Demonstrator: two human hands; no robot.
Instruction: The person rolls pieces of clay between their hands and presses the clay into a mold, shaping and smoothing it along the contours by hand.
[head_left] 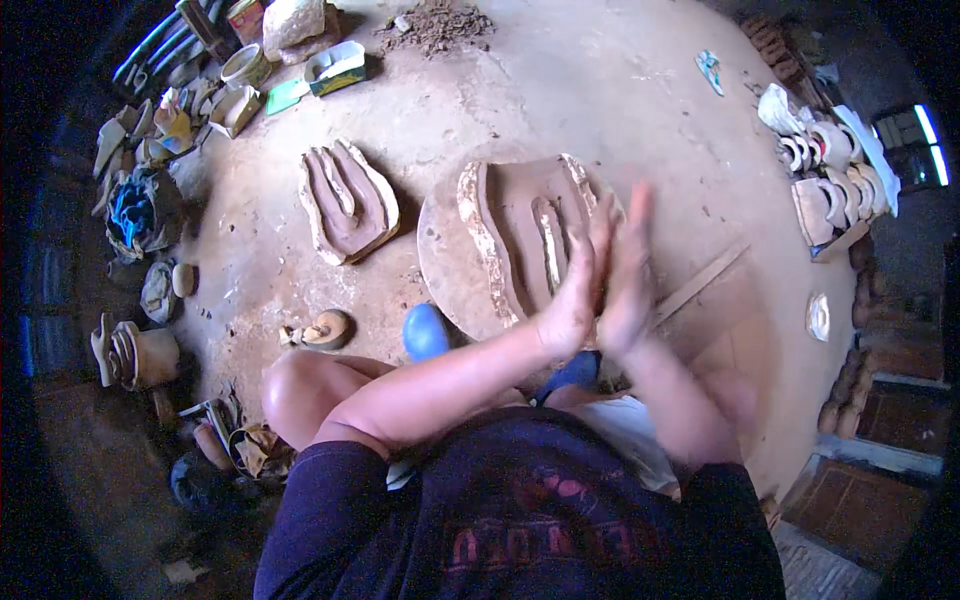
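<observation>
My left hand (572, 290) and my right hand (629, 295) are raised in front of me, palms facing each other and close together. Their fingers are stretched out and somewhat blurred; anything between the palms is hidden. Under them lies a large, pale-edged mould (484, 230) lined with brown clay, with a long raised ridge in its middle. It rests on a round board (442, 250). To the left on the floor sits a smaller mould (347, 205) of similar shape, also with brown clay inside.
A wooden strip (702, 283) lies right of the board. Near my knee are a blue rounded object (427, 333) and a small brown object (325, 329). Crumbled clay (437, 27) is heaped at the back. Containers line the left, including a box (336, 68); curved pieces (838, 200) are stacked right.
</observation>
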